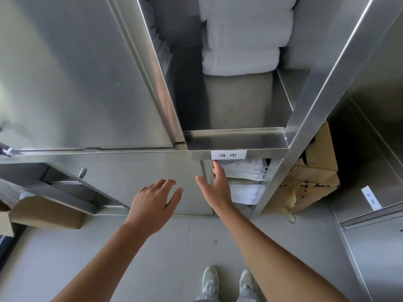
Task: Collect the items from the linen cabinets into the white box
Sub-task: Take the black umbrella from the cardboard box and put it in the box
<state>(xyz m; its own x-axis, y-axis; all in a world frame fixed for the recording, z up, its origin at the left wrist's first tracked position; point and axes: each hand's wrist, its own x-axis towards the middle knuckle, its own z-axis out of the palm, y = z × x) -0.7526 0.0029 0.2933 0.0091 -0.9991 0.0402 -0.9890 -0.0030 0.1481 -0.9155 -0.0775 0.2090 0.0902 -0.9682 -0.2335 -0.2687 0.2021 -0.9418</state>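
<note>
Two pale canvas shoes point(209, 280) stand on the grey floor below both arms. The left hand point(152, 203) hovers with fingers point(172, 184) spread and straight, holding nothing, before a closed stainless-steel cabinet door point(130, 171). The right hand point(218, 188) reaches into the open lower compartment, fingers point(216, 168) straight and thumb splayed. Just right of those fingertips lie stacked folded white towels point(246, 171); whether they touch is unclear. Directly above the fingertips is a white paper label point(228, 154). Farther off, thick white folded towels point(246, 35) fill the upper shelf.
</note>
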